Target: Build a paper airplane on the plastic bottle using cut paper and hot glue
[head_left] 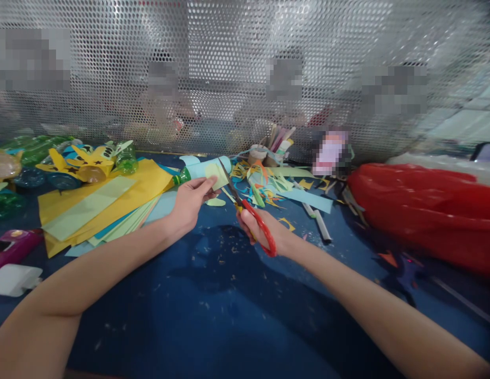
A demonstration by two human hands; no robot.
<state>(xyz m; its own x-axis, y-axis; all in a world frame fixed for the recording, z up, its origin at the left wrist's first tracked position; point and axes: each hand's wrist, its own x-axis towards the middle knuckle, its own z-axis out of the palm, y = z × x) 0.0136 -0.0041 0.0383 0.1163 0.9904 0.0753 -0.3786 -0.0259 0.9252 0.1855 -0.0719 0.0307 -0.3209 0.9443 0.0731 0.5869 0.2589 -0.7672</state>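
My left hand (190, 201) pinches a small pale green paper piece (217, 176) between thumb and fingers, held above the blue table (213, 305). My right hand (263, 227) is closed through the red handles of a pair of scissors (245, 208), whose dark blades point up and left to the edge of the paper piece. Just behind the paper lies a green bottle wrapped in light blue paper (201, 169). A pale oval offcut (215, 201) lies on the table under my left hand.
A stack of yellow, green and blue paper sheets (106, 205) lies at left, with green bottles and yellow star-marked cutouts (85, 160) behind. Paper scraps (268, 187) and markers (319, 221) lie at centre right, a red plastic bag (422, 210) at right. A perforated metal screen (245, 79) closes the back.
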